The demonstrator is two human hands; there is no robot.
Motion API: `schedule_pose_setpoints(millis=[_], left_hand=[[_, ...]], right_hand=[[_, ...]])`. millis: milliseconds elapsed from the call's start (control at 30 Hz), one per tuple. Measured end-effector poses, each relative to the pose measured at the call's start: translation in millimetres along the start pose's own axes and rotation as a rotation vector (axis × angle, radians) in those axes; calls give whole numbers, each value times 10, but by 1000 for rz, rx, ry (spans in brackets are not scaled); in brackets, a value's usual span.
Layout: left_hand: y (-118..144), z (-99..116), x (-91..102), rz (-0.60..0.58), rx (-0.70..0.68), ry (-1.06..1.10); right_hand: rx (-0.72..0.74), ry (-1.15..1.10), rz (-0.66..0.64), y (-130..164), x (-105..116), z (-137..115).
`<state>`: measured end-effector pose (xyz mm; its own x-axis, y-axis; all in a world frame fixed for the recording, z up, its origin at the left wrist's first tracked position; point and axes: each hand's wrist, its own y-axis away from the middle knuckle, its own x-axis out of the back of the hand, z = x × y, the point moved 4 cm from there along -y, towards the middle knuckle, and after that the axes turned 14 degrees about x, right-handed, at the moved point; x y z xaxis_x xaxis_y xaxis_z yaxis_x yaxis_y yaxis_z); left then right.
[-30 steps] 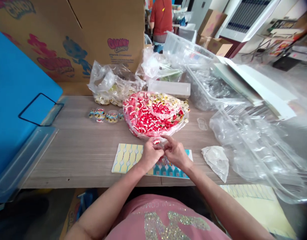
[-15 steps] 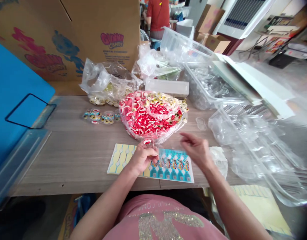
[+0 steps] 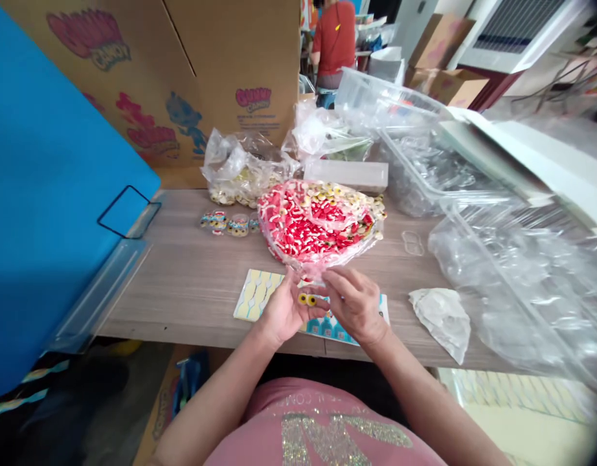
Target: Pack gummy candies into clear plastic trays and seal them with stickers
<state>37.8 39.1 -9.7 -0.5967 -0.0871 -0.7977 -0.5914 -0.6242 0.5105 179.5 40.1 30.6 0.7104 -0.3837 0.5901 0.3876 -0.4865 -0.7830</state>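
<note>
Over the table's [image 3: 191, 285] near edge, the left hand [image 3: 285, 310] cradles a small clear cup of eye-shaped gummies [image 3: 308, 299] while the right hand [image 3: 357, 304] pinches its rim above a sticker sheet [image 3: 254, 294]. Keeping the cup level seems wise. Beyond lies an open bag of red-and-white candy [image 3: 318, 223].

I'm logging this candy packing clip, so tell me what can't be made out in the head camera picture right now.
- Small item with yellow gummies: fingers of the left hand and right hand cover most of it; its container is unclear.
- Sticker sheet: its middle is hidden under both hands.
- Clear trays at right: blurred, uncountable.
- Small filled cups: too small for detail.
- Blue bin: cut off by the left edge.
</note>
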Motion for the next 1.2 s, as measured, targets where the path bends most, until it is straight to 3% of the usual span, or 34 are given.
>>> schedule_pose_setpoints(millis=[67, 167, 367, 567, 667, 733, 833, 933, 1067, 1200], left_hand=[[42, -27, -23, -27, -33, 79], [75, -42, -3, -18, -42, 145], [90, -80, 35, 9, -67, 114], [113, -147, 46, 4, -152, 82], [108, -184, 50, 19, -183, -5], [140, -191, 78, 89, -248, -73], [252, -193, 189, 223, -312, -177], [362, -174, 339, 264, -299, -282], [373, -106, 464, 299, -304, -293], [239, -139, 424, 369, -257, -266]], right_hand=[[128, 16, -103, -18, -57, -130], [175, -30, -255, 23, -62, -243], [105, -35, -399, 130, 8, -350], [52, -154, -551, 13, -90, -345], [-10, -186, -531, -45, -108, -347], [-65, -176, -517, -19, -103, -361], [-66, -236, -530, 133, -83, -425], [-76, -190, -495, 347, -31, -422], [-100, -6, -483, 509, -25, -273], [-188, 33, -492, 397, -119, 5]])
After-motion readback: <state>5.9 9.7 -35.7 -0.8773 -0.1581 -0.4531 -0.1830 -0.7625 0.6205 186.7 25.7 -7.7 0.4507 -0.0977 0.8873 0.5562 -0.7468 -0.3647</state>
